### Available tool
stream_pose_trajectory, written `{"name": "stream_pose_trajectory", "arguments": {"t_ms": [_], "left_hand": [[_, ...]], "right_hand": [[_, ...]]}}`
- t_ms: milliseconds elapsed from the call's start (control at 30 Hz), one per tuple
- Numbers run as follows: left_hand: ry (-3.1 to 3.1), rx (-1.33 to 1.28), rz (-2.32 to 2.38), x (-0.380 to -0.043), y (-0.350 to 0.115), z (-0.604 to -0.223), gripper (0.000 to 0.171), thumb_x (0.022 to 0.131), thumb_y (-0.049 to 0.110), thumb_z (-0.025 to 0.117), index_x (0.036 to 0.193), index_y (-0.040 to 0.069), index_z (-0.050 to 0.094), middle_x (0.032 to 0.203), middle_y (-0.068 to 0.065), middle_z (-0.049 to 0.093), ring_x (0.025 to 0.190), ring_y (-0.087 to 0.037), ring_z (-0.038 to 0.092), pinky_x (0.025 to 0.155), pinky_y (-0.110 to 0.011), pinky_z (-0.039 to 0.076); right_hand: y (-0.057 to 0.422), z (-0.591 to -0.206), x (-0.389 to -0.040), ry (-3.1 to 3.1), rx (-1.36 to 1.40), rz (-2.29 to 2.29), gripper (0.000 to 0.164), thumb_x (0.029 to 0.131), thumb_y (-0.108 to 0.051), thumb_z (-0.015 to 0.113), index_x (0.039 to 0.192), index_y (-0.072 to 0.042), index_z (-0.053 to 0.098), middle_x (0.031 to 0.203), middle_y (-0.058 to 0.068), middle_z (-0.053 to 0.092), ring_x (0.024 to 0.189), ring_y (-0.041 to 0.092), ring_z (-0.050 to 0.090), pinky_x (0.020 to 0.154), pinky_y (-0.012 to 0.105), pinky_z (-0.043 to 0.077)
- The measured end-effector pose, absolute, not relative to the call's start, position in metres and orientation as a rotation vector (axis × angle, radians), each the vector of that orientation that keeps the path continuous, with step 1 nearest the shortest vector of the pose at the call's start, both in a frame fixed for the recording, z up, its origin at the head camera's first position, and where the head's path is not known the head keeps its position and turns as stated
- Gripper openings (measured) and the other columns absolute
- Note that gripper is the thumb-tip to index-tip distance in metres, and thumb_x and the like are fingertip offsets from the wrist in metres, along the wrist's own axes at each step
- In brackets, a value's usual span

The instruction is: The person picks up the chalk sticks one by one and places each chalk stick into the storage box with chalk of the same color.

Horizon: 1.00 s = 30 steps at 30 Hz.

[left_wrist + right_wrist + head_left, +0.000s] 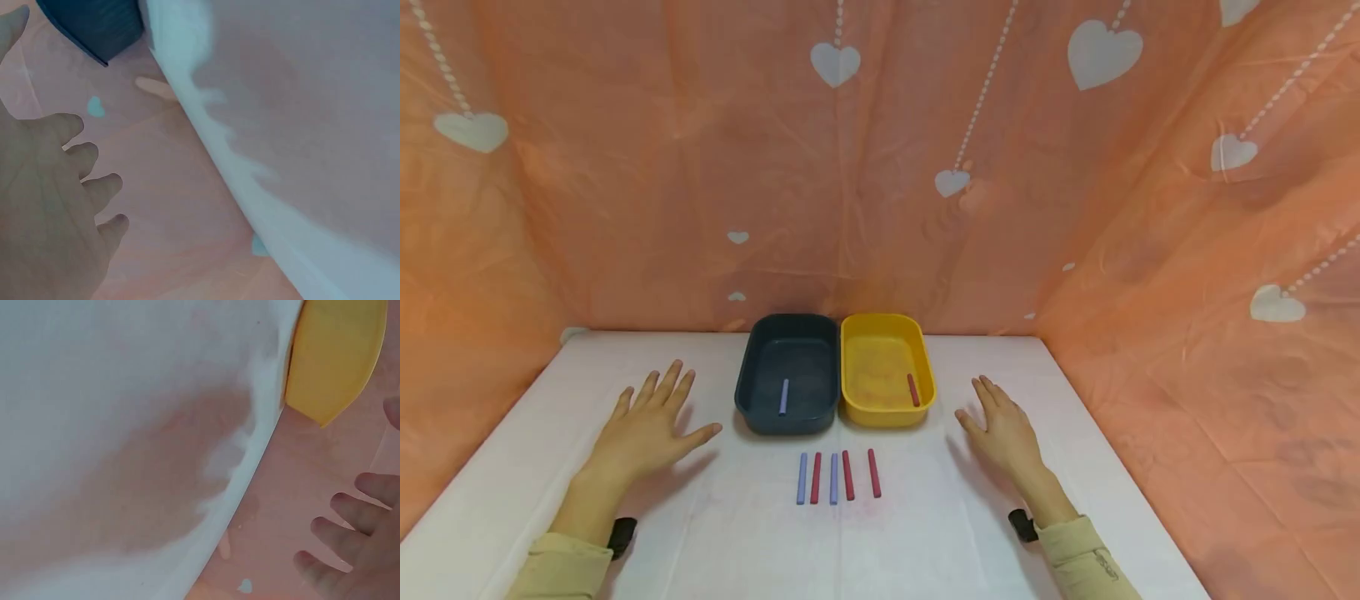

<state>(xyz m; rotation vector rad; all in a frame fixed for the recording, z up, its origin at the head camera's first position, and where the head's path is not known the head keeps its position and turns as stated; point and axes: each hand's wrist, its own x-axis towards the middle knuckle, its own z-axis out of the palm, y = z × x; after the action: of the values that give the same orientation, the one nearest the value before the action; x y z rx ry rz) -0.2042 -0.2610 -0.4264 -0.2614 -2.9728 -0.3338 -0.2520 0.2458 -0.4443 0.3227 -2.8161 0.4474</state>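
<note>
Palm down over the table's left side, my left hand (642,435) has its fingers spread and holds nothing. My right hand (1006,432) hovers over the right side, fingers straight, also holding nothing. Between them a row of chalk sticks lies on the white cloth: a blue chalk stick (802,478), a red one, another blue chalk stick (833,479), then two red ones, the last red chalk stick (874,473) set a little apart. Behind the row, a dark blue tray (741,392) contains one blue chalk stick (784,397). A yellow tray (887,417) beside it contains one red chalk stick (913,390).
The white-covered table (760,550) ends at an orange curtain (895,250) printed with white hearts, which encloses the back and both sides. The two trays stand side by side against the back. A black band (622,538) sits at my left wrist, another black band (1022,525) at my right.
</note>
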Motion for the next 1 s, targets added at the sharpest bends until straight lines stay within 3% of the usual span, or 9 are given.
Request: {"name": "stream_pose_trajectory", "arguments": {"t_ms": [300,567,733,1000], "left_hand": [[-2.943,-0.31,-0.334,-0.208,-0.247,-0.422,0.102,0.083,0.073,0.047,0.15,0.002,0.019,0.157,-0.019,0.009,0.139,-0.048,0.011,0.107,-0.068,0.005],[-2.922,-0.362,-0.362,-0.217,-0.233,-0.421,0.102,0.082,0.073,0.048,0.15,0.001,0.022,0.157,-0.019,0.014,0.139,-0.047,0.016,0.109,-0.065,0.008],[-2.936,-0.406,-0.436,-0.223,-0.221,-0.421,0.104,0.082,0.073,0.049,0.148,-0.003,0.022,0.156,-0.021,0.017,0.14,-0.044,0.018,0.111,-0.061,0.011],[-2.951,-0.402,-0.44,-0.24,-0.208,-0.417,0.108,0.081,0.075,0.048,0.147,-0.006,0.021,0.155,-0.023,0.016,0.14,-0.044,0.017,0.112,-0.06,0.011]], "right_hand": [[0.234,-0.444,-0.247,-2.621,0.375,0.676,0.052,0.091,-0.034,0.062,0.133,-0.005,0.051,0.134,0.014,0.052,0.123,0.033,0.048,0.102,0.05,0.04],[0.216,-0.445,-0.241,-2.479,0.464,0.831,0.043,0.085,-0.018,0.071,0.123,-0.003,0.058,0.117,0.011,0.06,0.096,0.028,0.061,0.077,0.04,0.055],[0.204,-0.442,-0.238,-2.457,0.493,0.978,0.035,0.084,-0.012,0.072,0.115,-0.001,0.06,0.11,0.01,0.062,0.09,0.029,0.064,0.073,0.037,0.057],[0.184,-0.437,-0.236,-2.478,0.536,1.153,0.026,0.083,-0.006,0.071,0.107,0.0,0.062,0.098,0.007,0.065,0.079,0.016,0.064,0.066,0.031,0.057]]}}
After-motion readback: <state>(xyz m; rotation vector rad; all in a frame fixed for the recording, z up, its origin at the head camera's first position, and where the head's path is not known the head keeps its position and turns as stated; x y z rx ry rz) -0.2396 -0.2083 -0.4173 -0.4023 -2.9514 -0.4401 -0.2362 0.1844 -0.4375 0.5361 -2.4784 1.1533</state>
